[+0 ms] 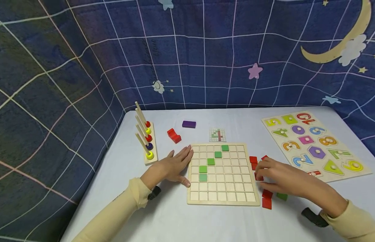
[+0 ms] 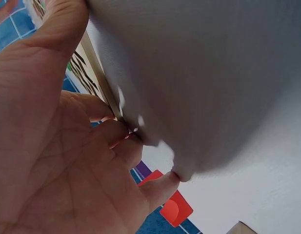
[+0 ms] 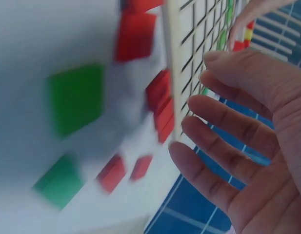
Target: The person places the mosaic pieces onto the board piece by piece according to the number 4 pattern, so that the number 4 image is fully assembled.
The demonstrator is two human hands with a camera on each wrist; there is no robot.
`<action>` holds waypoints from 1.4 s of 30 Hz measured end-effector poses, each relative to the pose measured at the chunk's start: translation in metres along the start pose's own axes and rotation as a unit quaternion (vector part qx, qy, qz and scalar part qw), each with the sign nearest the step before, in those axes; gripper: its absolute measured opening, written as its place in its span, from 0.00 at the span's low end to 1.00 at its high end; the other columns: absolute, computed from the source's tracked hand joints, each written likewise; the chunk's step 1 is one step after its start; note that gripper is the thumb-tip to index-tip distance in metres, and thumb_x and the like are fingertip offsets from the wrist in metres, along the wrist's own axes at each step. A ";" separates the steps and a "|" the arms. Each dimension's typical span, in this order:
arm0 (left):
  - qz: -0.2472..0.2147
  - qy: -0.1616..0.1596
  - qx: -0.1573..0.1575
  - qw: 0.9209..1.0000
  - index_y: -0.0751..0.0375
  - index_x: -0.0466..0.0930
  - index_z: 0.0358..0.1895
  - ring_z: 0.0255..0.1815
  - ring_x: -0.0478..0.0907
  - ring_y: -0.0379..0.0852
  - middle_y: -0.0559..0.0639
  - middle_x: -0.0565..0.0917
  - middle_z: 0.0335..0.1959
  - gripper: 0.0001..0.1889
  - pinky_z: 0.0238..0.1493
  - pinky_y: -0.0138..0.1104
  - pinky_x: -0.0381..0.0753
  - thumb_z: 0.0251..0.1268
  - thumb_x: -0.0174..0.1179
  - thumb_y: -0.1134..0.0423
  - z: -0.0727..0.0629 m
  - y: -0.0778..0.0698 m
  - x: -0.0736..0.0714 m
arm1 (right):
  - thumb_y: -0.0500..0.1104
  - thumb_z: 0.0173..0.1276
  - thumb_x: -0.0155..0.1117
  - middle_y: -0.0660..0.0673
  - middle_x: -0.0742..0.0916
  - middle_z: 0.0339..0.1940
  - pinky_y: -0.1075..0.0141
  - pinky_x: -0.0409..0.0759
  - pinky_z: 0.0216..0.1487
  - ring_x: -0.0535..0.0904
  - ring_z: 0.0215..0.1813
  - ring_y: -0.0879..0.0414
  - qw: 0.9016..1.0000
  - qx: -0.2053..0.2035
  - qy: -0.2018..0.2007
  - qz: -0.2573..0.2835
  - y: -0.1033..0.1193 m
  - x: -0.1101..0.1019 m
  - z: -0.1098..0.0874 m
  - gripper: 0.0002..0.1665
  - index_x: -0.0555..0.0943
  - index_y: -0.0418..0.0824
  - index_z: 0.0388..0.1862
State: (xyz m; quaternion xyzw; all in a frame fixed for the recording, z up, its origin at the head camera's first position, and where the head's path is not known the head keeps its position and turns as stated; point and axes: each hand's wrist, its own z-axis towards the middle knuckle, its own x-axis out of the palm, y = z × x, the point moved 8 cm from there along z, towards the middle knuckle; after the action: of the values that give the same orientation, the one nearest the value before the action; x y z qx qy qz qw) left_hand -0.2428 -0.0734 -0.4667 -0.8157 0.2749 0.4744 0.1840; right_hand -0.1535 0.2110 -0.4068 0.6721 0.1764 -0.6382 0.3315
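My left hand (image 1: pixel 172 166) rests at the left edge of a wooden grid board (image 1: pixel 223 203), fingers spread and touching its rim. Several green square tiles (image 1: pixel 203 169) sit in the board's cells, stepping diagonally up to the right. Beyond the board's right edge, my right hand (image 1: pixel 284 176) hovers over loose red tiles (image 1: pixel 267 203), its fingers slightly bent. In the right wrist view no tile shows between the thumb and fingers of that hand (image 3: pixel 238 141). Loose green tiles (image 3: pixel 77 97) lie near the red ones. A small printed grid card (image 1: pixel 214 135) lies behind the board.
On the left stands a peg stand (image 1: pixel 155 148) with coloured beads on upright rods. A red curved block (image 1: pixel 174 135) and a purple block (image 1: pixel 189 124) lie behind my left hand. A number-and-shape puzzle board (image 1: pixel 364 170) occupies the right side of the table.
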 end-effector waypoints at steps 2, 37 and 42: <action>0.001 -0.001 -0.002 1.000 0.58 0.36 0.90 0.93 0.35 0.51 0.55 0.34 0.92 0.67 0.90 0.58 0.48 0.62 0.66 0.27 -0.001 0.002 0.001 | 0.47 0.63 0.83 0.58 0.86 0.44 0.62 0.90 0.48 0.79 0.45 0.61 0.999 0.030 0.019 0.007 -0.008 0.001 -0.010 0.08 0.89 0.56 0.37; -0.007 -0.006 0.001 1.000 0.58 0.36 0.90 0.93 0.35 0.51 0.54 0.35 0.92 0.67 0.90 0.58 0.47 0.61 0.68 0.28 0.000 -0.001 -0.001 | 0.39 0.65 0.78 0.59 0.78 0.39 0.72 0.78 0.39 0.73 0.41 0.65 0.997 0.001 0.049 0.059 0.006 -0.007 0.010 0.12 0.85 0.54 0.39; -0.011 -0.005 -0.001 1.000 0.58 0.36 0.90 0.93 0.35 0.50 0.54 0.34 0.92 0.67 0.90 0.58 0.47 0.61 0.68 0.28 -0.001 -0.001 -0.001 | 0.36 0.64 0.74 0.55 0.79 0.38 0.74 0.74 0.39 0.71 0.39 0.66 0.995 -0.049 0.031 0.081 0.025 -0.005 0.040 0.11 0.85 0.51 0.40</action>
State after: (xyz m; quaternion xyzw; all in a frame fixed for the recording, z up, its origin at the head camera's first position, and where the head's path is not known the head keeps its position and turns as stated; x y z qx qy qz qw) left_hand -0.2420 -0.0727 -0.4659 -0.8165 0.2649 0.4765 0.1901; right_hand -0.1671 0.1669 -0.3945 0.6868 0.1623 -0.5787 0.4088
